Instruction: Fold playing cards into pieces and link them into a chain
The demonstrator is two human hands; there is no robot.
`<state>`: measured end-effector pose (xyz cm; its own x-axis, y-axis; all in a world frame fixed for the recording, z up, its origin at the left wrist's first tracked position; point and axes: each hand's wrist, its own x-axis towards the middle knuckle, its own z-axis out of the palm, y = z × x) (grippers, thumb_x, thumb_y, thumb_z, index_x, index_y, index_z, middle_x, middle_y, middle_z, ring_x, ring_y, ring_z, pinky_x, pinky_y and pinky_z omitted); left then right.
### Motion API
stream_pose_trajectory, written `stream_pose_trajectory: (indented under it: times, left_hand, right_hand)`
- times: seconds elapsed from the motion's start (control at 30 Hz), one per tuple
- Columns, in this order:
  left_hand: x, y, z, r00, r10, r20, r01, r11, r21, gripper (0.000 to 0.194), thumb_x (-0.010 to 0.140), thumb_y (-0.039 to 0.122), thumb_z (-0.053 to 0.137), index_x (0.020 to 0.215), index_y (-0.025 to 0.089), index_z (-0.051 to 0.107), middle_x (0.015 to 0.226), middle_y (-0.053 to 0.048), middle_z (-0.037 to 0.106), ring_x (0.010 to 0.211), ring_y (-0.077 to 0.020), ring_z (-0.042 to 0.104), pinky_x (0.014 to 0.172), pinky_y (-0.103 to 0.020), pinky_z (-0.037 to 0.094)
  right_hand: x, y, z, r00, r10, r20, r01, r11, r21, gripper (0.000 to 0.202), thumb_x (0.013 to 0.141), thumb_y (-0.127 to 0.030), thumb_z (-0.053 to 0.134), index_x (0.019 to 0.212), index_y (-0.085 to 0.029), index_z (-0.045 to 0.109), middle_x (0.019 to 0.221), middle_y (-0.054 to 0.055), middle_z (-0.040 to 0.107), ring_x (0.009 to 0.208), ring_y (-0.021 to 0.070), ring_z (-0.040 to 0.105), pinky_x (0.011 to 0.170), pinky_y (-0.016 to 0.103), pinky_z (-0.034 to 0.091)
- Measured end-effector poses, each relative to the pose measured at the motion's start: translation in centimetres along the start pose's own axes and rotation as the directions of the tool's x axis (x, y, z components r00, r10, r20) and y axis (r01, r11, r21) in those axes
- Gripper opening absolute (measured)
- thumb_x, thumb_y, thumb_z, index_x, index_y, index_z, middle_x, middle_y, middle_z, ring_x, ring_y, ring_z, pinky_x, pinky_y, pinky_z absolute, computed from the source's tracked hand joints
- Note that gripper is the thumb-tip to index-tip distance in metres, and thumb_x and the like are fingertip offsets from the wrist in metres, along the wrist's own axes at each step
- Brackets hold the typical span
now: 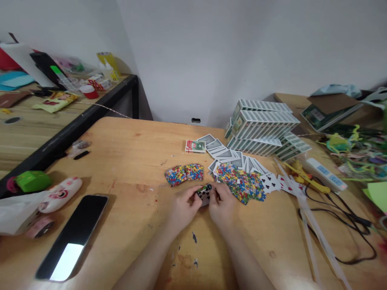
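Observation:
My left hand (185,203) and my right hand (223,200) meet over the middle of the table. Between them is a playing card (205,196) with black club pips, pinched from both sides; whether more cards lie behind it I cannot tell. Just beyond my left hand are small multicoloured patterned sheets (184,173). More such sheets (242,181) are spread out beside my right hand, partly over a fan of grey-backed playing cards (225,154). A red and green card box (195,146) lies farther back.
Stacked green-striped boxes (263,125) stand at the back right. A power strip (326,174), black cable (359,233) and clear plastic strips (314,225) lie on the right. On the left are a phone (75,233), a white squishy toy (62,195) and a green toy (33,181).

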<state>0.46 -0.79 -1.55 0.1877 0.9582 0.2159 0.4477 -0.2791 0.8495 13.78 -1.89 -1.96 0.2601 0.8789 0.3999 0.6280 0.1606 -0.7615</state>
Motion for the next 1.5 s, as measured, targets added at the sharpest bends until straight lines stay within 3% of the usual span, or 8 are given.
stream_pose_trajectory:
  times: [0.47, 0.6, 0.73, 0.93, 1.03, 1.2, 1.37, 1.5]
  left_hand:
    - [0.44, 0.29, -0.56, 0.988, -0.138, -0.069, 0.131, 0.987, -0.095, 0.033, 0.079, 0.013, 0.043, 0.107, 0.020, 0.058, 0.098, -0.004, 0.067, 0.082, -0.0137, 0.063, 0.076, -0.027, 0.050]
    - [0.55, 0.34, -0.52, 0.988, -0.152, -0.025, 0.144, 0.967, -0.208, 0.036, 0.081, 0.018, 0.044, 0.117, 0.019, 0.049, 0.107, -0.008, 0.062, 0.091, -0.0155, 0.061, 0.079, -0.029, 0.050]
    - [0.55, 0.08, 0.02, 0.980, -0.197, 0.000, 0.190, 0.945, -0.266, 0.035, 0.080, 0.018, 0.048, 0.114, 0.017, 0.045, 0.101, -0.009, 0.062, 0.086, -0.0158, 0.062, 0.075, -0.029, 0.050]
    - [0.59, -0.28, 0.09, 0.975, -0.221, -0.024, 0.203, 0.929, -0.310, 0.026, 0.081, 0.018, 0.047, 0.107, 0.017, 0.045, 0.099, -0.009, 0.062, 0.086, -0.0156, 0.061, 0.074, -0.029, 0.050]
    - [0.75, -0.25, -0.20, 0.978, -0.202, -0.048, 0.181, 0.942, -0.284, 0.026, 0.080, 0.018, 0.048, 0.105, 0.017, 0.051, 0.098, -0.008, 0.062, 0.084, -0.0155, 0.061, 0.074, -0.028, 0.050]
    - [0.89, -0.18, -0.23, 0.978, -0.179, -0.105, 0.146, 0.953, -0.266, 0.028, 0.078, 0.014, 0.047, 0.104, 0.019, 0.057, 0.106, -0.007, 0.061, 0.096, -0.0169, 0.058, 0.086, -0.031, 0.046]
    - [0.80, -0.19, -0.15, 0.954, -0.267, -0.137, 0.211, 0.922, -0.325, 0.023, 0.079, 0.017, 0.048, 0.101, 0.017, 0.054, 0.095, -0.006, 0.063, 0.084, -0.0151, 0.061, 0.075, -0.028, 0.050]
    - [0.67, -0.46, -0.36, 0.972, -0.187, -0.141, 0.149, 0.958, -0.247, 0.017, 0.079, 0.017, 0.049, 0.093, 0.017, 0.058, 0.087, -0.004, 0.064, 0.079, -0.0141, 0.061, 0.072, -0.026, 0.049]
  right_hand:
    - [-0.03, -0.29, 0.35, 0.985, 0.103, 0.140, -0.116, 0.990, 0.086, 0.023, 0.081, -0.022, 0.040, 0.089, -0.019, 0.061, 0.082, 0.008, 0.066, 0.073, 0.0195, 0.062, 0.065, 0.029, 0.047]
    - [-0.06, -0.03, 0.63, 0.973, 0.185, 0.141, -0.199, 0.976, 0.091, 0.022, 0.081, -0.024, 0.041, 0.089, -0.019, 0.061, 0.076, 0.006, 0.066, 0.065, 0.0183, 0.061, 0.060, 0.028, 0.047]
    - [0.07, -0.05, 0.66, 0.956, 0.249, 0.152, -0.269, 0.954, 0.129, 0.021, 0.082, -0.025, 0.041, 0.088, -0.019, 0.061, 0.069, 0.004, 0.064, 0.057, 0.0167, 0.058, 0.053, 0.026, 0.045]
    - [0.40, -0.27, 0.58, 0.982, 0.107, 0.153, -0.135, 0.973, 0.187, 0.027, 0.079, -0.029, 0.051, 0.103, -0.021, 0.060, 0.091, 0.007, 0.064, 0.073, 0.0172, 0.059, 0.063, 0.028, 0.047]
    - [0.36, -0.07, 0.64, 0.982, 0.070, 0.173, -0.096, 0.985, 0.146, 0.021, 0.077, -0.029, 0.054, 0.093, -0.021, 0.064, 0.084, 0.005, 0.064, 0.070, 0.0166, 0.059, 0.061, 0.027, 0.047]
    - [0.04, -0.05, 0.73, 0.972, 0.133, 0.193, -0.158, 0.980, 0.120, 0.020, 0.077, -0.032, 0.053, 0.088, -0.019, 0.064, 0.074, 0.004, 0.065, 0.060, 0.0157, 0.058, 0.057, 0.026, 0.047]
    - [0.03, -0.68, 0.52, 0.958, 0.145, 0.246, -0.181, 0.975, 0.131, 0.023, 0.082, -0.032, 0.044, 0.075, -0.019, 0.061, 0.062, 0.002, 0.062, 0.052, 0.0143, 0.055, 0.049, 0.024, 0.042]
    - [-0.13, -0.77, 0.57, 0.922, 0.234, 0.308, -0.321, 0.906, 0.276, 0.024, 0.083, -0.036, 0.043, 0.073, -0.019, 0.056, 0.052, -0.002, 0.052, 0.044, 0.0121, 0.049, 0.041, 0.022, 0.037]
